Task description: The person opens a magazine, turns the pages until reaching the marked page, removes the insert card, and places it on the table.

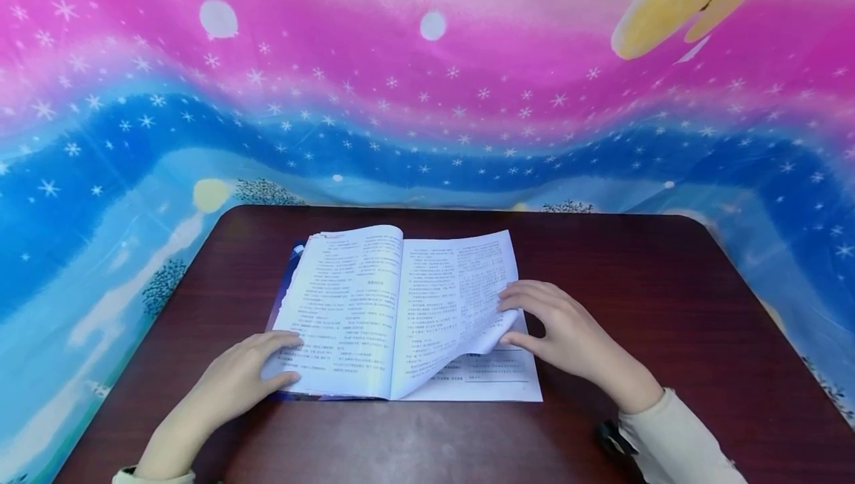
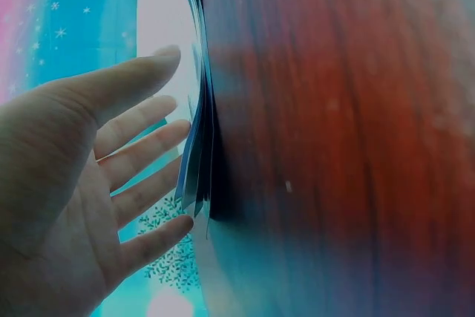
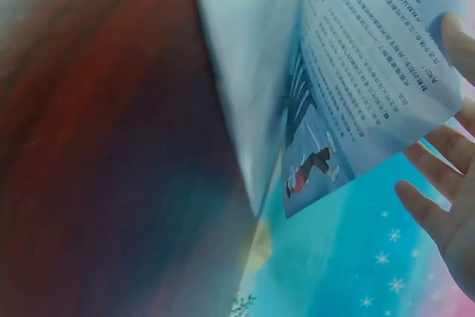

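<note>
An open magazine with columns of small print lies on the dark wooden table. My left hand rests at the lower left edge of its left-hand pages, thumb and fingers spread and fairly straight. Over on the right, my right hand pinches the outer edge of a right-hand page. That page curls up at its lower corner and bares part of the printed sheet beneath. In the right wrist view, the raised page's underside shows print and a small picture, with the thumb in front and the fingers partly hidden.
The reddish-brown table has rounded far corners. Behind and beside it hangs a pink and blue cloth with snowflakes. A dark object shows at the right cuff. Part of a dark blue cover sticks out on the magazine's left.
</note>
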Motion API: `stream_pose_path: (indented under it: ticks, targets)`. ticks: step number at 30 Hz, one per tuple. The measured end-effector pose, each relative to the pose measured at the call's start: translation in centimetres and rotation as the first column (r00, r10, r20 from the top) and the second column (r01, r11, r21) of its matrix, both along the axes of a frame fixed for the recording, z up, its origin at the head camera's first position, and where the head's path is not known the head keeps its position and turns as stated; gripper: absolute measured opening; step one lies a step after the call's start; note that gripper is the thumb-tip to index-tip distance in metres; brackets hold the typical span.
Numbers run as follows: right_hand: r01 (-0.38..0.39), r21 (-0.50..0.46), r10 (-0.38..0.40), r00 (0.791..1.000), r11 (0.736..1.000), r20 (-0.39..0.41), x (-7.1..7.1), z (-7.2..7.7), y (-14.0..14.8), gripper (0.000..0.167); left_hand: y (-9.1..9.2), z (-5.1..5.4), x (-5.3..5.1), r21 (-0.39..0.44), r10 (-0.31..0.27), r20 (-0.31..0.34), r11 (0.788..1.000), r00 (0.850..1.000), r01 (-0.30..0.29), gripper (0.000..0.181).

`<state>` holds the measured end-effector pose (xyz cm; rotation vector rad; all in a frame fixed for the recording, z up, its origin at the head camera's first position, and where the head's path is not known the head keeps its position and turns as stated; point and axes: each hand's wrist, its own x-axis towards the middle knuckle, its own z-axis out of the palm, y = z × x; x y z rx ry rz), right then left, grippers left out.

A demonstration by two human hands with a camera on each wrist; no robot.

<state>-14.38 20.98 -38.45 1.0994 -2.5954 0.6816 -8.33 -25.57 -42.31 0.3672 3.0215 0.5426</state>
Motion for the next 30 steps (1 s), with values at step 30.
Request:
stream_pose_path:
  ticks: [30]
  targets:
    - [-0.087,-0.176,0.063,0.988,0.981,-0.140,-0.4,3.9,-6.4,0.036,14.1,5.1,-1.2,0.217,-0.297,-0.539,0.855,0.788,0.471,0.045]
